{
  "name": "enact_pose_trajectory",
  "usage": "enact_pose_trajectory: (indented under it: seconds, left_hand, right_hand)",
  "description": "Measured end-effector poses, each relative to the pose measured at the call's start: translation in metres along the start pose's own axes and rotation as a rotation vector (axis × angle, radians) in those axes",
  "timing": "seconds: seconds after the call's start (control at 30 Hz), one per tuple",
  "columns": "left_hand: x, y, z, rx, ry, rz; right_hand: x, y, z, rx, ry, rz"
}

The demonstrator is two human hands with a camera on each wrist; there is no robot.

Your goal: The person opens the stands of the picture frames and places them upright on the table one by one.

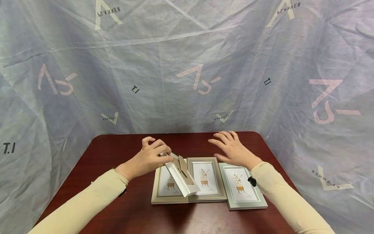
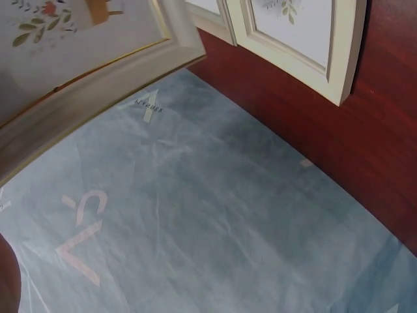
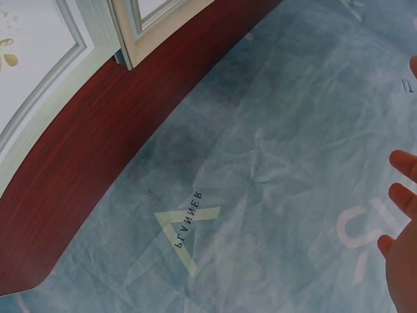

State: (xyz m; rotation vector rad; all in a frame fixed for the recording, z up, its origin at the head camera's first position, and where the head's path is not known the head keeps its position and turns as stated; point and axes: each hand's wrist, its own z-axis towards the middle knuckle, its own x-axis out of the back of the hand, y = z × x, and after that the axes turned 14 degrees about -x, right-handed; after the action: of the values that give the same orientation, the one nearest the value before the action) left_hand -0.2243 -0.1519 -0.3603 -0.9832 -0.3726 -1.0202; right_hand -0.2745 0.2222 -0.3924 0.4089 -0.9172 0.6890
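Observation:
My left hand (image 1: pixel 149 157) grips one end of a white picture frame (image 1: pixel 177 179), lifted and tilted, its brown backing and stand facing up in the head view. In the left wrist view the front of this held frame shows a plant print behind a gold inner edge. Beneath it lies a cream picture frame (image 1: pixel 168 192), partly hidden. Beside that are a beige picture frame (image 1: pixel 205 178) in the middle and a pale green picture frame (image 1: pixel 242 185) at the right, both face up. Over the far side of the green one hovers my right hand (image 1: pixel 232 150), fingers spread and holding nothing.
The three lying frames stand side by side on a dark red table (image 1: pixel 122 208), the green one angled slightly. A grey-blue printed cloth (image 1: pixel 163 97) hangs behind the table and along both sides.

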Motion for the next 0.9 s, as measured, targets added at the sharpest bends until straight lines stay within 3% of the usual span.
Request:
enact_pose_trajectory:
  seconds: [0.37, 0.9]
  left_hand:
    - [-0.008, 0.002, 0.003, -0.044, 0.078, -0.014]
    - [-0.013, 0.005, 0.011, -0.053, 0.068, -0.018]
  right_hand:
    - [-0.005, -0.004, 0.005, 0.058, 0.005, 0.024]
    - [-0.026, -0.036, 0.009, 0.23, -0.101, -0.027]
